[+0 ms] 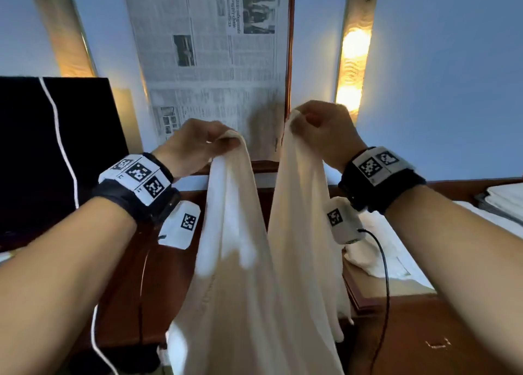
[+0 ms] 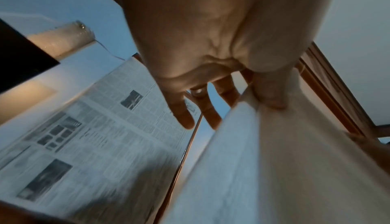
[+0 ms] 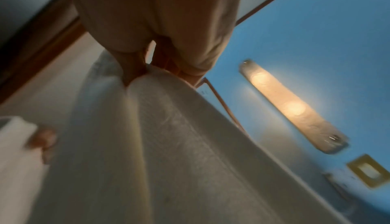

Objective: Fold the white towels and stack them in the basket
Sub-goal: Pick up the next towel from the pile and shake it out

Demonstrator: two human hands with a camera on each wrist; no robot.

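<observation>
Each grip is a pinch on a top corner of one white towel [image 1: 254, 261]: the left hand [image 1: 195, 145] nips its corner between thumb and forefinger, the other fingers [image 2: 181, 111] fanned loose, and the right hand [image 1: 322, 131] bunches the opposite corner in curled fingers. The two hands are near each other at chest height, so the top edge sags between them and the cloth hangs in two long folds down in front of the dark wooden desk [image 1: 410, 332]

The risk is in those small pinches: a shake or a tug to spread the edge could pull a corner free, most likely from the lighter left pinch, and the towel would drop in a heap. Uneven corners would give a skewed fold. The hanging tail may also catch the cable [image 1: 385, 275] at the right wrist

The towel is plain, cream-white, soft and limp, with a faint woven texture, its lower end out of sight. No basket is in view
</observation>
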